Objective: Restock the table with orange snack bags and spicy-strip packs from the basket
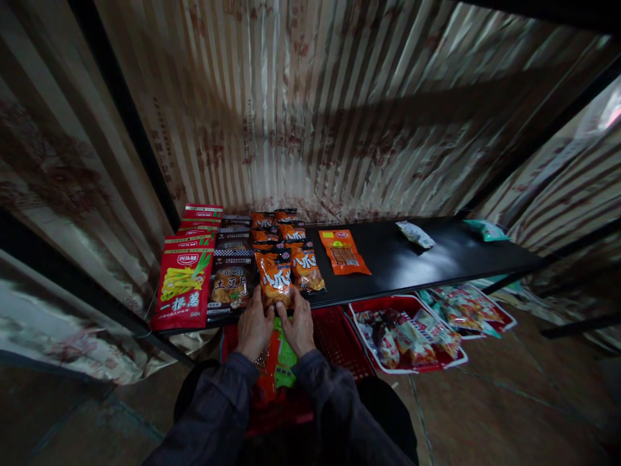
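Both of my hands are at the front edge of a black shelf [383,259], around the lower part of an orange and black snack bag [275,275]. My left hand [255,327] grips its left side and my right hand [297,322] its right side, thumbs near the bottom. More orange bags [308,268] lie beside and behind it in two rows. To the left are brown potato-snack bags [231,283] and red packets [185,285] in overlapping rows. A flat orange packet [344,251] lies on the right.
Farther right on the shelf are a white packet [416,234] and a teal packet [486,230]. Below stand a red basket [339,343] with orange and green packets [284,356], and white-rimmed baskets [412,370] of snacks. Black posts [130,123] frame the shelf; a striped curtain hangs behind.
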The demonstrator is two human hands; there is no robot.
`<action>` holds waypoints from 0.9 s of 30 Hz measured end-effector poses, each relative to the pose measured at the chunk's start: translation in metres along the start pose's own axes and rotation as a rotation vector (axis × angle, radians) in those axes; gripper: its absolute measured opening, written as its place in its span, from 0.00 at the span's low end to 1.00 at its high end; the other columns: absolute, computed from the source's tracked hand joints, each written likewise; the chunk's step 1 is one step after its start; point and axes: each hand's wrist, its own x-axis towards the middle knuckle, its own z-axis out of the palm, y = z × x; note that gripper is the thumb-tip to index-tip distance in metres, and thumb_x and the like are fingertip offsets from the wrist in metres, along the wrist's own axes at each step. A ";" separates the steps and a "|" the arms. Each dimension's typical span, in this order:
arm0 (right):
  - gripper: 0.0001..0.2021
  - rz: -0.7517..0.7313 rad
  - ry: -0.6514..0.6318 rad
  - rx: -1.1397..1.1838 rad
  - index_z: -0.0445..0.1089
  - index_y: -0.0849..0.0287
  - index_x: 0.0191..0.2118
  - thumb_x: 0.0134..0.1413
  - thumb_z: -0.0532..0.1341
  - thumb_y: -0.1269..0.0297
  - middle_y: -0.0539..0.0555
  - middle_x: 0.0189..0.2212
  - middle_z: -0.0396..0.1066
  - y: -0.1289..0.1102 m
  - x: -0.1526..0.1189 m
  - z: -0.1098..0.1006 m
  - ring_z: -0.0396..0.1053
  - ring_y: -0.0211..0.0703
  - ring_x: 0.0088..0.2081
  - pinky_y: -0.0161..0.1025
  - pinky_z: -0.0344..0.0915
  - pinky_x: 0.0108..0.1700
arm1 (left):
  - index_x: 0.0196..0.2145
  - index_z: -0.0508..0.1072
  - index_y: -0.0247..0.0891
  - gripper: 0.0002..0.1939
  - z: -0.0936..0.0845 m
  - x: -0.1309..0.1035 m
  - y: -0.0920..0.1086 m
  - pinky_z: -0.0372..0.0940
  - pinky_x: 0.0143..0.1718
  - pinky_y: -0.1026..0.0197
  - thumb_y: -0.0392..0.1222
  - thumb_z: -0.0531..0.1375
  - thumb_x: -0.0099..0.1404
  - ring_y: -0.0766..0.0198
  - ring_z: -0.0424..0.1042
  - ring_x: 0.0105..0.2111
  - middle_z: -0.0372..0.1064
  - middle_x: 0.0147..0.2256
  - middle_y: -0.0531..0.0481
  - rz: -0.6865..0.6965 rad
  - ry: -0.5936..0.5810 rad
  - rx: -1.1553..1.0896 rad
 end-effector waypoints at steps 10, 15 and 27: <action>0.29 0.035 -0.021 -0.050 0.56 0.69 0.59 0.59 0.51 0.52 0.68 0.49 0.68 -0.002 0.005 0.003 0.65 0.55 0.49 0.52 0.62 0.52 | 0.62 0.51 0.27 0.31 -0.004 0.007 0.004 0.63 0.47 0.54 0.40 0.52 0.63 0.52 0.70 0.48 0.67 0.52 0.32 -0.023 -0.016 0.024; 0.29 0.031 -0.015 -0.064 0.56 0.68 0.59 0.59 0.50 0.52 0.66 0.48 0.69 -0.001 0.008 0.006 0.66 0.55 0.48 0.52 0.63 0.50 | 0.61 0.52 0.27 0.30 -0.002 0.013 0.003 0.63 0.47 0.56 0.39 0.52 0.63 0.53 0.71 0.47 0.68 0.50 0.33 -0.002 0.009 0.006; 0.28 0.035 -0.012 -0.033 0.58 0.69 0.58 0.59 0.50 0.53 0.68 0.51 0.67 -0.003 0.006 0.007 0.64 0.56 0.52 0.54 0.62 0.53 | 0.63 0.48 0.29 0.31 -0.001 0.005 0.005 0.64 0.46 0.57 0.39 0.50 0.63 0.53 0.71 0.48 0.67 0.52 0.34 -0.013 0.018 0.029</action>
